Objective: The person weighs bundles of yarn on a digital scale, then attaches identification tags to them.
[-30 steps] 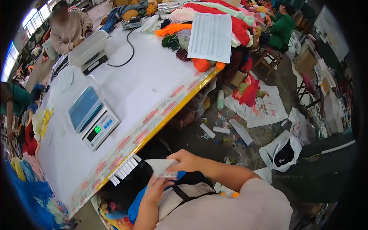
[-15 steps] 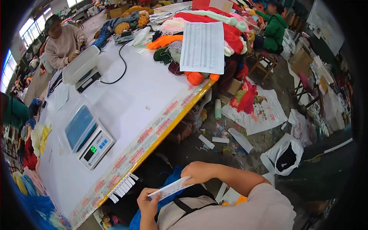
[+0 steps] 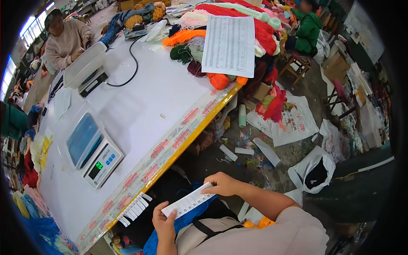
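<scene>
Between my two hands is a white paper strip (image 3: 190,201) with a row of printed marks, its face turned up. My left hand (image 3: 165,219) pinches the strip's lower left end. Its upper right end is gripped by my right hand (image 3: 220,185). Blue yarn (image 3: 180,222) lies below the strip, over my lap. Several small white labels (image 3: 134,209) hang from the table's taped edge, left of my hands. A digital scale (image 3: 102,165) with a clear tray and lit green display stands on the white table (image 3: 140,114).
A printed sheet (image 3: 229,46) lies on heaped yarn (image 3: 263,36). A second scale (image 3: 92,85) holds a white tub (image 3: 85,63). One person (image 3: 66,40) is across the table, another (image 3: 308,32) at upper right. An open white bag (image 3: 313,170) stands on the floor.
The strip has turned its printed face more toward the camera, and my right hand has shifted slightly up and right. The whole view has moved a little.
</scene>
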Tool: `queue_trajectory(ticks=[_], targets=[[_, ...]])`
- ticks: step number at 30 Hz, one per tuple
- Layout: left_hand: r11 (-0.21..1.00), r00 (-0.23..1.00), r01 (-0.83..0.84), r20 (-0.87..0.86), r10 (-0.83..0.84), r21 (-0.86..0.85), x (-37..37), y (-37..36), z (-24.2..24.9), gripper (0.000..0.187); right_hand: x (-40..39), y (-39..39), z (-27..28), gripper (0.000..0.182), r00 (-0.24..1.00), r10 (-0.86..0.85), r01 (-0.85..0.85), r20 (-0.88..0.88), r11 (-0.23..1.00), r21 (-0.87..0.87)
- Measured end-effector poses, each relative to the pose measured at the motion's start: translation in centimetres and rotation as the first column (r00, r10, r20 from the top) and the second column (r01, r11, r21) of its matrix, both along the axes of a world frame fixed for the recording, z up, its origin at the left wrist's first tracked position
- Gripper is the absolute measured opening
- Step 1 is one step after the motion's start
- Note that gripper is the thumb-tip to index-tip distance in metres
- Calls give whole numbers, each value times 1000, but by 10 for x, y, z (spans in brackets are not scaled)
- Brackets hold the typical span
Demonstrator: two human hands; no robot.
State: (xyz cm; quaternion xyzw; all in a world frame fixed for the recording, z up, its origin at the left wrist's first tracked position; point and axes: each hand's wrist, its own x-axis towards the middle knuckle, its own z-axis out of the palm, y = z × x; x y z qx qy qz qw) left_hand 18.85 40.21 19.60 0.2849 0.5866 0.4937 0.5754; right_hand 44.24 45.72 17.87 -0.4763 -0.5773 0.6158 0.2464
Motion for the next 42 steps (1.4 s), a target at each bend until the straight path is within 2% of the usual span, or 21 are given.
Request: queue_trajectory(ticks=[1, 3, 5, 7, 10, 14, 18, 20, 22, 23, 26, 28, 29, 31, 34, 35, 40, 42], targets=[[1000, 1000, 1, 3, -1, -3, -6, -2, -6, 14, 0, 1, -1, 24, 1000, -3, 3, -7, 1000, 4], [995, 985, 84, -146, -91, -50, -17, -5, -17, 14, 0, 3, 3, 24, 1000, 7, -7, -6, 1000, -3], [998, 990, 56, -127, -61, -41, -17, -6, -21, 11, -1, 3, 2, 23, 1000, 17, -17, -7, 1000, -10], [999, 991, 25, -133, -29, -30, -14, -5, -18, 10, -5, 0, -4, 22, 988, -62, 55, -138, 997, -58], [998, 984, 46, -172, -51, -33, -14, -5, -17, 16, -10, -1, -2, 20, 966, -161, 142, -204, 985, -101], [999, 985, 25, -170, -30, -32, -13, -5, -21, 18, -7, 2, -2, 20, 986, -127, 121, -104, 991, -59], [999, 996, -34, -80, 30, -42, -12, -3, -28, 16, -9, 4, -3, 23, 993, -104, 106, -55, 993, 47], [998, 996, -67, -53, 66, -18, -2, 1, -22, 14, -9, 8, -2, 24, 994, -102, 106, -40, 989, 99], [989, 985, -145, 93, 144, 9, 12, 7, 3, 12, -8, 10, -1, 24, 994, -79, 91, -77, 983, 159], [990, 986, -142, 92, 140, 8, 11, 6, 1, 12, -8, 10, -2, 24, 994, -83, 94, -78, 983, 158], [990, 987, -140, 85, 140, -1, 3, -1, -11, 10, -7, 11, 0, 23, 999, -45, 48, -19, 989, 137], [998, 997, -61, 58, 60, 20, -5, -2, -16, 11, -12, 10, 8, 19, 987, -127, 131, -100, 991, 33], [998, 996, -64, 59, 63, 15, -6, -4, -18, 11, -15, 10, 12, 19, 987, -124, 128, -98, 991, 30], [997, 997, -73, 11, 73, 1, -4, -1, -12, 12, -20, 10, 17, 17, 948, -221, 209, -227, 975, -73], [996, 996, -89, 17, 89, 5, -3, -1, -14, 14, -16, 13, 5, 14, 951, -201, 179, -233, 978, -110], [995, 995, -96, 27, 95, 10, -3, 0, -15, 14, -17, 15, 3, 14, 958, -165, 187, -235, 979, 77], [996, 989, -88, -116, 90, 20, -2, 3, -20, 18, -19, 21, 2, 13, 976, -177, 199, -126, 961, 191], [996, 987, -90, -134, 87, -13, -3, 8, -25, 19, -20, 23, -9, 21, 977, -204, 211, -56, 935, 285]])
